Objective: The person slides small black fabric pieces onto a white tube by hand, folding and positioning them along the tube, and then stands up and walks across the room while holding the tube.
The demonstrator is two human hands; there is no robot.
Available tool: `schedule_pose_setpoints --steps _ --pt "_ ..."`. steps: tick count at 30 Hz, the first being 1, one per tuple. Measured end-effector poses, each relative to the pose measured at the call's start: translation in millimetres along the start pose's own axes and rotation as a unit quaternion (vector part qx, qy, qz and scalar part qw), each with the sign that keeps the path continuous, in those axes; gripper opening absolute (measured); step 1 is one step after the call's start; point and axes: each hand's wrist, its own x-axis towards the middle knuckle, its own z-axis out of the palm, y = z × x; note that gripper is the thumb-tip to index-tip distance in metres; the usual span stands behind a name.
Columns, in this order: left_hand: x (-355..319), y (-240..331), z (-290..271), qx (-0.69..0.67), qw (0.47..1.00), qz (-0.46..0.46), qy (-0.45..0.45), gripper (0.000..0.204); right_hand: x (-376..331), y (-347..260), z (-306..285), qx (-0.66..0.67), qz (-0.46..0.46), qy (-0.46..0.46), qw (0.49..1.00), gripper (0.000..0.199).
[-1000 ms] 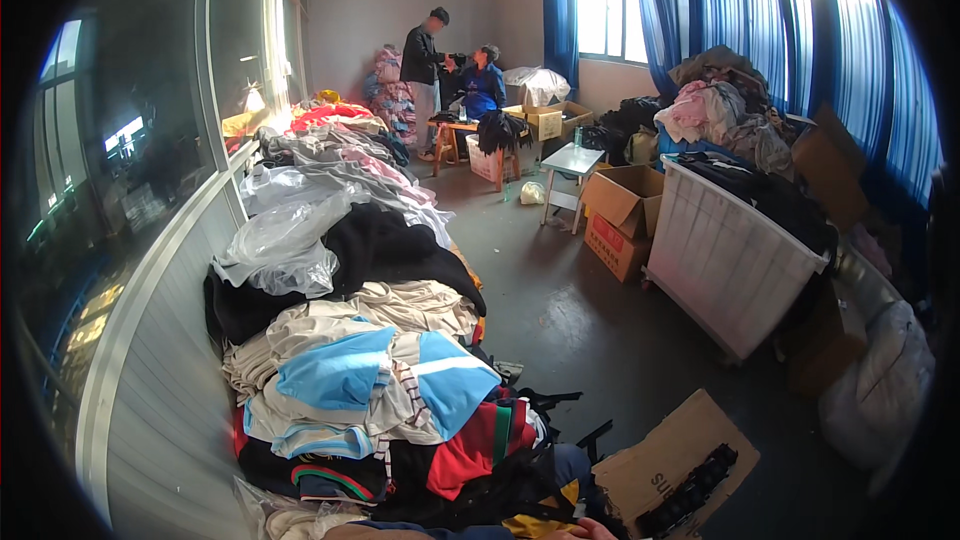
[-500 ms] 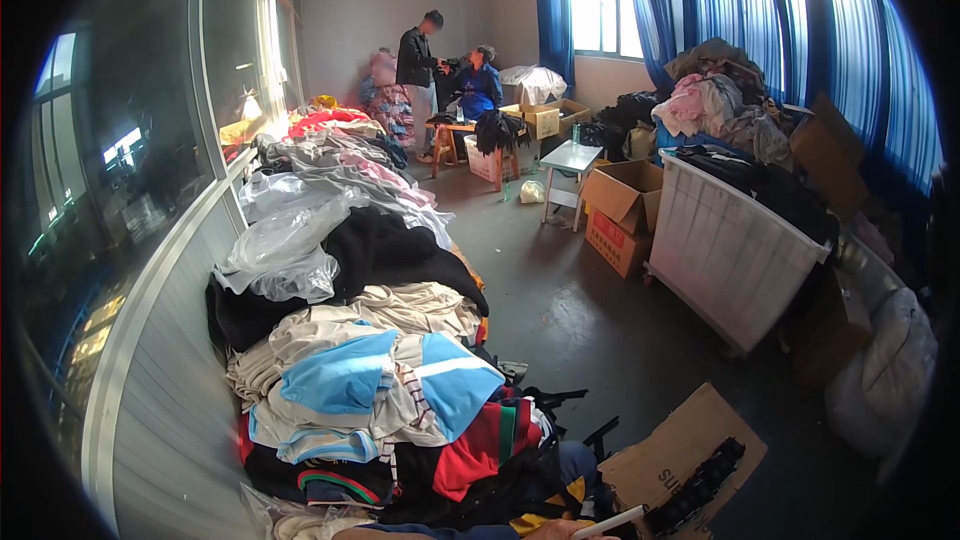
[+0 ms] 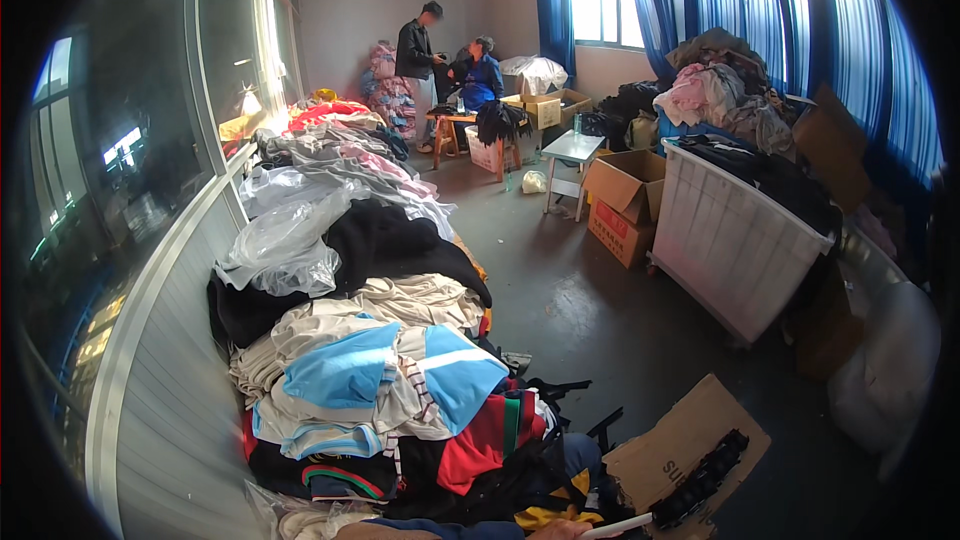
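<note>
At the lower edge my left hand (image 3: 562, 530) is closed round the white handle (image 3: 618, 526) of a broom, its blue-sleeved arm (image 3: 435, 527) reaching in from the left. The broom's dark, bristly head (image 3: 705, 478) is over a flat piece of cardboard (image 3: 668, 430) on the floor. Just beyond the hand spreads a heap of clothes, with black and yellow cloth (image 3: 568, 500), a red garment (image 3: 475, 457) and blue-and-white pieces (image 3: 345, 365) on it. My right hand does not show. The frame's edge cuts off part of the left hand.
A glazed partition (image 3: 165, 330) runs along the left, beside the long clothes pile with plastic bags (image 3: 285, 240). To the right stand a white bin (image 3: 735, 240), an open carton (image 3: 622, 220) and a small table (image 3: 573, 148). Two people (image 3: 415, 55) are at the far end by a bench.
The whole view has shifted slightly. My left hand and the broom stay nearly in place, low in the picture. At the back, the two people have moved only a little.
</note>
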Motion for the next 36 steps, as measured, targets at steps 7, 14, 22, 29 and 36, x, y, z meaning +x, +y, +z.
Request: schedule_pose_setpoints --steps 7,14,22,29,36 --pt "-3.0 -2.7 3.6 0.046 0.999 -0.026 0.009 0.022 0.4 2.0 -8.5 0.119 0.062 -0.074 0.988 0.015" --pt "-5.7 7.2 -0.1 0.031 0.996 0.05 -0.068 0.015 0.5 -3.5 -7.1 0.131 0.037 -0.066 0.989 0.013" --pt "-3.6 25.3 -5.8 0.052 0.989 0.0 -0.135 0.013 1.6 -11.6 -43.1 0.266 -0.003 -0.09 0.96 0.014" --pt "3.7 19.9 -0.3 0.012 0.997 -0.038 -0.067 0.013 -33.1 -56.9 -13.5 0.25 -0.02 0.158 0.955 0.021" --pt "5.4 19.6 -7.3 0.051 0.998 0.002 -0.04 0.022 -18.5 -22.3 -9.9 0.174 0.035 0.03 0.984 0.018"
